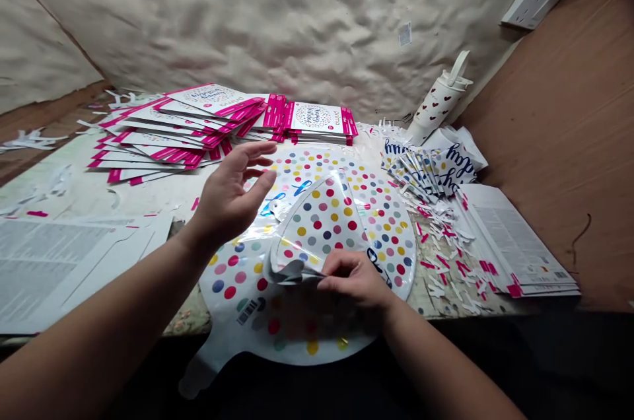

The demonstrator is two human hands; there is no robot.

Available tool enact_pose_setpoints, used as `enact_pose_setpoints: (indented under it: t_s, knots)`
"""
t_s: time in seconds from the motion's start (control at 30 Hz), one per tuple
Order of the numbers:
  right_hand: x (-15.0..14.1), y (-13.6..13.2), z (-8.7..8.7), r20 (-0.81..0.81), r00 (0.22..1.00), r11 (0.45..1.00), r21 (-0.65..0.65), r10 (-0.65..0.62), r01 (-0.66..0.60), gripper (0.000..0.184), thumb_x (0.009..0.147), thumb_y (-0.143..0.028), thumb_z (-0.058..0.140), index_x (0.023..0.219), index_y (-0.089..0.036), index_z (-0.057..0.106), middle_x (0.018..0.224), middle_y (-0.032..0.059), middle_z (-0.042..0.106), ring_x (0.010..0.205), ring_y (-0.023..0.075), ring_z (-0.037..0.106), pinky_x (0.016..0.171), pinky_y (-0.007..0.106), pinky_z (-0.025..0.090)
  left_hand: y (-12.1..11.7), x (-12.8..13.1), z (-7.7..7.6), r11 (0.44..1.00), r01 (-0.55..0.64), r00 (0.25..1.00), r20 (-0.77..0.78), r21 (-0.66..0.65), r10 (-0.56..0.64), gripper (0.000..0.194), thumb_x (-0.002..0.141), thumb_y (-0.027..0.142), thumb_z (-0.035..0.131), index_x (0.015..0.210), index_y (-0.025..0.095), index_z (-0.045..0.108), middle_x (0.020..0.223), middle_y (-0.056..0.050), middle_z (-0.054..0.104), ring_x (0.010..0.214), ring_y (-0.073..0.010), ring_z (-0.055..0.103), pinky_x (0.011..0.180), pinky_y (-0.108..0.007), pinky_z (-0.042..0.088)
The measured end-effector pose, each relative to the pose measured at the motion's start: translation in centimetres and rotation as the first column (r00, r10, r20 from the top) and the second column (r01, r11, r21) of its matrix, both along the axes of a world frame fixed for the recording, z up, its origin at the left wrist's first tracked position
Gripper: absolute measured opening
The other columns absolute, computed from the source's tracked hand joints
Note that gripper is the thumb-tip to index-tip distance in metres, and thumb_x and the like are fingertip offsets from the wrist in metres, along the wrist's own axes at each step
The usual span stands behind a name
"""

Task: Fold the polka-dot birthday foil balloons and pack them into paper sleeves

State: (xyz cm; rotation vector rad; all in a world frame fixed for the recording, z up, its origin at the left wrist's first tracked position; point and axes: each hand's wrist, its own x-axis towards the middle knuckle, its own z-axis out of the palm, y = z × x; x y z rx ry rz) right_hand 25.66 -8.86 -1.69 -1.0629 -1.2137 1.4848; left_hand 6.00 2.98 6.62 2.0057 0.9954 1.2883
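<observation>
A flat round foil balloon [277, 314] with coloured polka dots lies on the table in front of me, its neck hanging over the near edge. Part of it is folded over into a dotted flap [321, 222]. My right hand [354, 281] is closed in a pinch on the folded edge of that flap. Above the balloon's left side my left hand [232, 195] hovers open, fingers spread, holding nothing.
Pink and white printed cards [188, 126] lie in fanned piles at the back. Folded balloons with blue lettering [436, 172] and printed card stacks [515, 248] sit to the right, among paper scraps. A heart-patterned bottle [438, 109] stands behind them. White sheets [49, 268] lie at left.
</observation>
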Motion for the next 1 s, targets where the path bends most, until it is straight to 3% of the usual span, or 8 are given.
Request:
enact_pose_setpoints:
  t_s: [0.13, 0.37, 0.47, 0.57, 0.67, 0.73, 0.87, 1.0]
  knots:
    - [-0.1, 2.0, 0.7, -0.242, 0.966, 0.993, -0.105, -0.086, 0.063, 0.032, 0.050, -0.024, 0.082, 0.057, -0.018, 0.052, 0.058, -0.0056, 0.055, 0.053, 0.0076, 0.051, 0.052, 0.020, 0.042, -1.8, -0.3, 0.9, 0.997, -0.049, 0.989, 0.143, 0.065, 0.040, 0.032, 0.078, 0.016, 0.060, 0.110, 0.019, 0.057, 0.108, -0.008, 0.060, 0.095, -0.0169, 0.057, 0.079, -0.030, 0.048]
    - [0.9, 5.9, 4.1, -0.303, 0.944, 0.985, -0.153, -0.128, 0.084, 0.031, 0.062, -0.034, 0.076, 0.063, -0.018, 0.049, 0.058, -0.0073, 0.056, 0.050, 0.0058, 0.051, 0.049, 0.018, 0.041, -2.8, 0.7, 2.0, 0.969, -0.026, 0.979, 0.200, 0.245, -0.024, 0.028, 0.075, 0.006, 0.060, 0.099, 0.020, 0.063, 0.097, -0.005, 0.061, 0.090, -0.0157, 0.058, 0.077, -0.031, 0.048]
    - [2.0, 6.1, 5.3, -0.195, 0.956, 0.973, 0.035, -0.219, 0.230, 0.024, 0.068, -0.036, 0.071, 0.071, -0.018, 0.056, 0.067, -0.0034, 0.063, 0.059, 0.0090, 0.058, 0.057, 0.022, 0.047, -3.1, 0.6, 3.2, 0.943, -0.048, 0.970, 0.239, 0.330, -0.034, 0.028, 0.074, 0.005, 0.058, 0.097, 0.021, 0.063, 0.091, -0.003, 0.060, 0.088, -0.0147, 0.058, 0.075, -0.030, 0.048]
    - [3.6, 6.0, 6.2, -0.149, 0.869, 0.801, 0.341, -0.472, 0.493, 0.018, 0.070, -0.031, 0.070, 0.078, -0.019, 0.059, 0.073, -0.0024, 0.065, 0.068, 0.0107, 0.061, 0.068, 0.025, 0.050, -2.6, 1.7, 3.7, 0.919, 0.180, 0.982, -0.015, 0.350, -0.186, 0.019, 0.077, 0.010, 0.058, 0.092, 0.021, 0.064, 0.088, -0.003, 0.063, 0.083, -0.0142, 0.060, 0.073, -0.027, 0.049]
    - [5.8, 6.0, 6.4, -0.193, 0.693, 0.544, 0.489, -0.694, 0.682, 0.019, 0.071, -0.028, 0.070, 0.081, -0.019, 0.056, 0.075, -0.0033, 0.063, 0.070, 0.0096, 0.060, 0.070, 0.024, 0.049, -1.7, 5.1, 1.2, 0.782, 0.616, 0.693, -0.533, 0.088, -0.486, 0.018, 0.085, 0.016, 0.049, 0.089, 0.020, 0.066, 0.088, -0.002, 0.067, 0.078, -0.0122, 0.062, 0.071, -0.023, 0.049]
    - [7.8, 5.9, 5.8, -0.195, 0.583, 0.438, 0.487, -0.789, 0.756, 0.023, 0.070, -0.030, 0.069, 0.083, -0.018, 0.054, 0.076, -0.0027, 0.062, 0.070, 0.0102, 0.060, 0.069, 0.025, 0.049, -1.4, 7.9, -2.2, 0.718, 0.696, 0.506, -0.701, -0.011, -0.502, 0.024, 0.087, 0.014, 0.043, 0.093, 0.019, 0.066, 0.096, -0.004, 0.067, 0.085, -0.0137, 0.062, 0.077, -0.023, 0.048]
    - [12.3, 5.4, 3.0, -0.125, 0.397, 0.343, 0.319, -0.909, 0.884, 0.032, 0.066, -0.035, 0.070, 0.086, -0.016, 0.055, 0.075, -0.0005, 0.063, 0.064, 0.0114, 0.060, 0.061, 0.025, 0.049, -1.4, 11.2, -8.4, 0.768, 0.641, 0.490, -0.767, -0.005, -0.414, 0.044, 0.088, 0.032, 0.045, 0.126, 0.011, 0.049, 0.133, -0.019, 0.046, 0.123, -0.0316, 0.041, 0.101, -0.045, 0.034]
    - [14.8, 5.0, 1.4, -0.070, 0.365, 0.347, 0.190, -0.928, 0.919, 0.031, 0.062, -0.038, 0.070, 0.076, -0.013, 0.058, 0.065, -0.0011, 0.061, 0.053, 0.0104, 0.056, 0.050, 0.023, 0.046, -1.4, 11.1, -9.5, 0.783, 0.621, 0.444, -0.808, -0.034, -0.387, 0.053, 0.090, 0.045, 0.036, 0.137, 0.020, 0.035, 0.146, -0.016, 0.026, 0.134, -0.0376, 0.020, 0.102, -0.059, 0.022]
